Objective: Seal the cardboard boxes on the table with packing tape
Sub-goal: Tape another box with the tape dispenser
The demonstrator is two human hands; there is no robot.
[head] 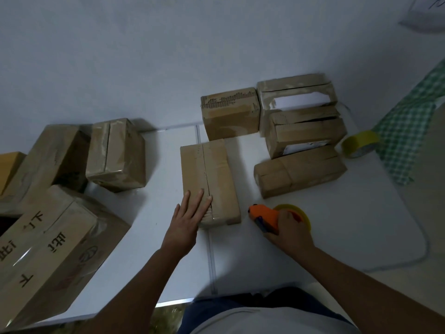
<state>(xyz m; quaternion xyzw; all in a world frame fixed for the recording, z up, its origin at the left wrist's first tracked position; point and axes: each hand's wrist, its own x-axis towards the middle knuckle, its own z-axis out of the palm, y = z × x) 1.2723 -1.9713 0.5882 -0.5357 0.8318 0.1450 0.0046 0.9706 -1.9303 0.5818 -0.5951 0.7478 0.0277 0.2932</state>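
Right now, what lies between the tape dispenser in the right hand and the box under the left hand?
Only bare white table. In the head view, nothing sits between the orange tape dispenser in the right hand and the box that the left hand rests on.

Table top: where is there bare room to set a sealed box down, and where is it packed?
Free: the white table right of the tape dispenser in the right hand, below the lowest right-hand box; also the strip between the middle box under the left hand and the small left box. Crowded: the right-rear cluster beside the spare tape roll, and the left edge.
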